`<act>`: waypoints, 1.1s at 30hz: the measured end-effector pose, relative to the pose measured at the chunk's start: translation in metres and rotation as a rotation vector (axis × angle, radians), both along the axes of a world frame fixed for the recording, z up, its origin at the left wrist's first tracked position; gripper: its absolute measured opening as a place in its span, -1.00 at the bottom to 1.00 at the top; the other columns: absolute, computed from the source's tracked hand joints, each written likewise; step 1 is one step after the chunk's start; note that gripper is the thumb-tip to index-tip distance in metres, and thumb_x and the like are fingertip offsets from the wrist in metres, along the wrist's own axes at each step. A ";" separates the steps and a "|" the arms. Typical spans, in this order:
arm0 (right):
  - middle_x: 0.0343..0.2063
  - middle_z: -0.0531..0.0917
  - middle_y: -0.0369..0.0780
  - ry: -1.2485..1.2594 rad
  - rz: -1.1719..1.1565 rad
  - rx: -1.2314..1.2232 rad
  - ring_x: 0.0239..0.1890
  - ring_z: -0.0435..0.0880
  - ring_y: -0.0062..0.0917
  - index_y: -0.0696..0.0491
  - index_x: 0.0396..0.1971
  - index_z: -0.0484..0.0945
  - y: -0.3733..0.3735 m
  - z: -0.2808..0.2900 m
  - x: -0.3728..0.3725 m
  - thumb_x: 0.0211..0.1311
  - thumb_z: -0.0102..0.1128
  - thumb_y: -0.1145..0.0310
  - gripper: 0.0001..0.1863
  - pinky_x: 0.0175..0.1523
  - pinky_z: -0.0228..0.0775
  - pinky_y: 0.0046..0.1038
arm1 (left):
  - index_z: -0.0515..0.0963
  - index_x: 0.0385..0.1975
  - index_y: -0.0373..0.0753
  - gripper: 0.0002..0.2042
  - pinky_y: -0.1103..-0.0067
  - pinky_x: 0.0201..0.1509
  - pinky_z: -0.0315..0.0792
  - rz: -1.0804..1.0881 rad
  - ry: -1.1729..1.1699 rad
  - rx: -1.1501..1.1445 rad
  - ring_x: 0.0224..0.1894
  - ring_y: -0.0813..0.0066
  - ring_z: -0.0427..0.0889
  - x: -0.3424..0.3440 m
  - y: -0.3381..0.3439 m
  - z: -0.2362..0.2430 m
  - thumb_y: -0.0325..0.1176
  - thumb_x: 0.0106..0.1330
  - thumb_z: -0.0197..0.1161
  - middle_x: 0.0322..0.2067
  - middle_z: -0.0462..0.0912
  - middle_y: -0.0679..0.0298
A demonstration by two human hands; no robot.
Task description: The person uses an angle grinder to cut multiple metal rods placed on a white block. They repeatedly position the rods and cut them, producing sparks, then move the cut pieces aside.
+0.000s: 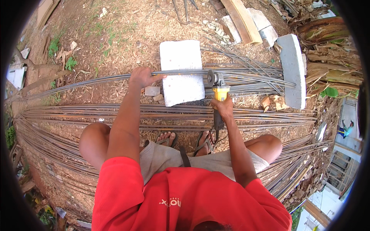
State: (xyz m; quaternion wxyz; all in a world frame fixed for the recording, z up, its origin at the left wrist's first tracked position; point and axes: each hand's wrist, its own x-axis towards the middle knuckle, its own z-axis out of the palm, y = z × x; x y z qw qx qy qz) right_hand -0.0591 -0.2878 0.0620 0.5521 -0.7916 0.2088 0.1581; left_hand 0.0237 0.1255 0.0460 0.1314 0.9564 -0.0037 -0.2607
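Note:
My left hand (142, 77) is closed around a bundle of thin steel rods (108, 78), just left of a white block (181, 57) that the rods cross. In my right hand (222, 106) is a yellow and black angle grinder (221, 92), gripped by its body. The grinder's disc (211, 78) is up at the rods, right of the white block; whether it touches them I cannot tell. Several cut-looking rods (250, 73) lie fanned out to the right, their ends near a grey concrete slab (292, 71).
Long rod bundles (173, 111) run across the ground between my feet and the white block, with more rods (54, 142) curving at the left. A wooden beam (243, 21) and broken blocks (266, 29) lie at the far right. Another person (345, 129) is visible at the right edge.

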 end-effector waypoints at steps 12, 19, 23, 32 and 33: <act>-0.33 0.76 -0.20 0.006 0.002 -0.001 -0.42 0.69 -0.57 0.27 0.03 0.60 0.002 -0.008 -0.001 0.07 0.52 0.51 -0.51 -0.33 0.57 -0.45 | 0.84 0.03 -0.21 0.06 0.15 0.13 0.67 0.009 0.091 0.044 -0.05 0.15 0.82 0.004 -0.001 0.004 0.81 0.17 0.08 -0.33 0.81 0.05; -0.33 0.78 -0.20 -0.023 -0.007 0.007 -0.39 0.72 -0.56 0.26 0.04 0.62 0.005 -0.008 -0.002 0.08 0.54 0.50 -0.51 -0.32 0.58 -0.45 | 0.83 -0.02 -0.30 0.09 0.15 0.13 0.65 0.017 0.019 0.034 -0.03 0.12 0.82 0.000 0.001 -0.003 0.81 0.17 0.08 -0.31 0.81 -0.03; -0.32 0.79 -0.21 -0.021 -0.018 -0.019 -0.39 0.73 -0.57 0.25 0.05 0.63 0.004 -0.018 -0.002 0.08 0.57 0.50 -0.50 -0.34 0.60 -0.47 | 0.79 -0.33 -0.33 0.07 0.15 0.02 0.65 -0.011 -0.061 -0.022 -0.17 0.09 0.81 -0.003 0.006 -0.007 0.84 0.14 0.06 -0.43 0.76 -0.02; -0.30 0.72 -0.25 -0.014 -0.047 0.063 -0.37 0.72 -0.50 0.17 0.01 0.58 -0.007 -0.050 0.000 0.14 0.53 0.53 -0.56 -0.28 0.65 -0.41 | 0.83 -0.30 -0.31 0.11 0.12 0.13 0.60 -0.018 -0.074 -0.039 -0.05 -0.06 0.82 -0.011 0.010 0.000 0.87 0.12 -0.02 -0.29 0.82 -0.06; -0.26 0.71 -0.24 -0.018 -0.015 0.073 -0.32 0.72 -0.51 0.16 0.07 0.57 -0.009 -0.050 0.000 0.20 0.49 0.52 -0.56 -0.23 0.66 -0.40 | 0.83 -0.29 -0.30 0.12 0.14 0.14 0.59 -0.006 -0.089 -0.052 -0.02 -0.04 0.81 -0.014 0.011 0.001 0.87 0.12 -0.04 -0.25 0.82 -0.03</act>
